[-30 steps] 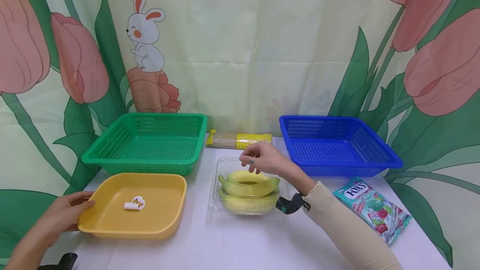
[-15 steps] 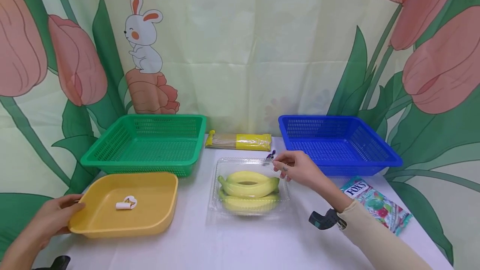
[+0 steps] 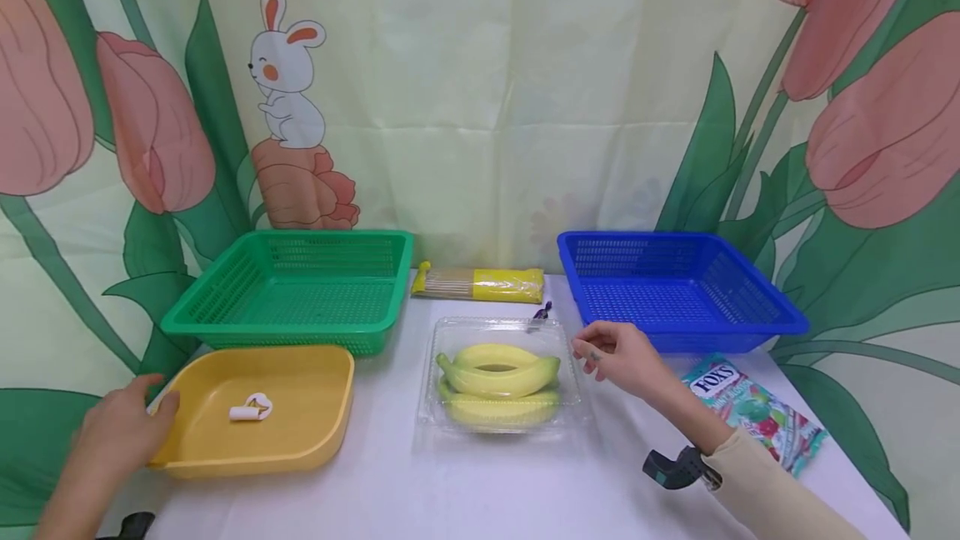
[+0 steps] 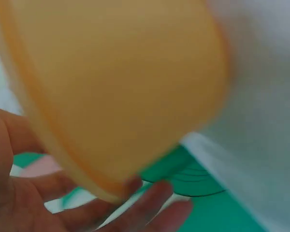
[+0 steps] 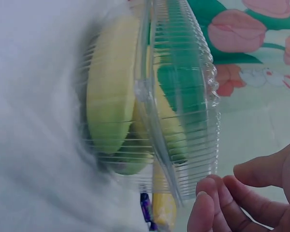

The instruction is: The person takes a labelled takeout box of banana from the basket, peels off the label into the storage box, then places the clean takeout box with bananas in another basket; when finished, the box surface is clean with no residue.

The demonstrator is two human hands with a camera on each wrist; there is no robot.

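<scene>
At the left edge of a yellow tray (image 3: 255,440), my left hand (image 3: 120,432) has its thumb and fingers spread around the rim. In the left wrist view the fingers (image 4: 154,203) look loose and blurred, so contact is hard to judge. A small white roll-shaped item (image 3: 246,412) with a ring lies in the tray. My right hand (image 3: 618,357) hovers just right of a clear plastic clamshell box (image 3: 498,327), fingers loosely bent and holding nothing. Yellow-green bananas (image 3: 498,377) lie inside the box. Behind its right corner is a small purple wrapped piece (image 5: 146,208).
A green basket (image 3: 288,338) stands behind the tray, and a blue basket (image 3: 690,330) at the back right. Between them lies a yellow pack of thin sticks or noodles (image 3: 480,283). A FOX'S candy bag (image 3: 757,415) lies at the right, partly behind my forearm.
My right hand has moved right from above the box, and the purple piece has come into view. The yellow tray has shifted slightly left; my left hand's fingers have spread at its rim.
</scene>
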